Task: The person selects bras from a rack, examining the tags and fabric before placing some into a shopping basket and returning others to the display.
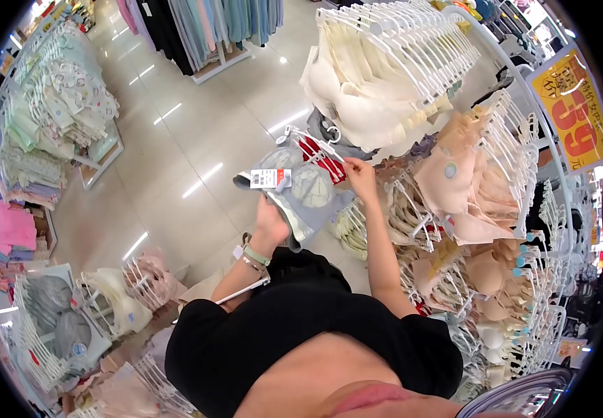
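Observation:
A grey bra (pixel 312 191) with a patterned cup and a white price tag (pixel 271 178) is held up in front of the body on a white hanger (pixel 319 143). My left hand (pixel 271 221) is under its lower left edge, the fingers partly hidden behind the fabric. My right hand (pixel 361 178) pinches the right end of the hanger, close to the rack. Red fabric (pixel 324 160) shows just behind the hanger.
At the right, a rack carries cream bras (pixel 364 90), beige bras (pixel 455 177) and a yellow price sign (pixel 572 111). More garments (pixel 72 104) hang at the left. Grey bras (pixel 58 306) stand at the lower left. A clothes rack (pixel 221 63) is ahead across the tiled floor (pixel 176 139).

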`<state>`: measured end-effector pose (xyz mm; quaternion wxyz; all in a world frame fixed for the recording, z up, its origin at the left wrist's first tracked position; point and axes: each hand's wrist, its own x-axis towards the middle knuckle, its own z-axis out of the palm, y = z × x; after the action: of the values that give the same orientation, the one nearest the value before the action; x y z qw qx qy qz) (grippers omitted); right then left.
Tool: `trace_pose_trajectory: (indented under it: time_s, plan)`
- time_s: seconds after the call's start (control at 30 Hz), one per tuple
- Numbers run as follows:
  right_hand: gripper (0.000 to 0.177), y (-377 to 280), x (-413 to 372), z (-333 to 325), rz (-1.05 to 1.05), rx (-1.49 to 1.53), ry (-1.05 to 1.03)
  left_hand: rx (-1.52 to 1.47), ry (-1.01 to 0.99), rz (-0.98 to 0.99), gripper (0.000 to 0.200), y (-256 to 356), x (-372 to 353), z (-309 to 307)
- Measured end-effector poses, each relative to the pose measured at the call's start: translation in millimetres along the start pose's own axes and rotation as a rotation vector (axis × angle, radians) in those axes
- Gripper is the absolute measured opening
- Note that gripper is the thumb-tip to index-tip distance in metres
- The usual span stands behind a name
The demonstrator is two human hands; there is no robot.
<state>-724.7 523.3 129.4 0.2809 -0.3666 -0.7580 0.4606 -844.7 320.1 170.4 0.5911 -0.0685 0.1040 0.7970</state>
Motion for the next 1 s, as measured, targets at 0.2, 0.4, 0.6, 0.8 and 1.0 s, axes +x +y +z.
trace_pose_trajectory:
  time_s: [0.2,0.4,0.6,0.8,1.0]
  plan:
    - [0.020,16,36,14,-0.020,-0.135,0.084,0.043,0.163,-0.283,0.059,36,35,-4]
    - [0.022,53,56,17,-0.021,-0.325,0.101,0.270,-0.051,-0.610,0.051,36,42,1]
    - [0.020,79,65,15,-0.372,-0.874,0.379,0.272,-0.033,-0.757,0.047,25,29,0]
    - [0.022,89,73,19,-0.307,-0.810,0.327,0.284,-0.001,-0.653,0.039,45,18,-11]
    - [0.026,75,51,38,-0.186,-0.826,0.450,0.230,0.036,-0.536,0.032,60,22,2]
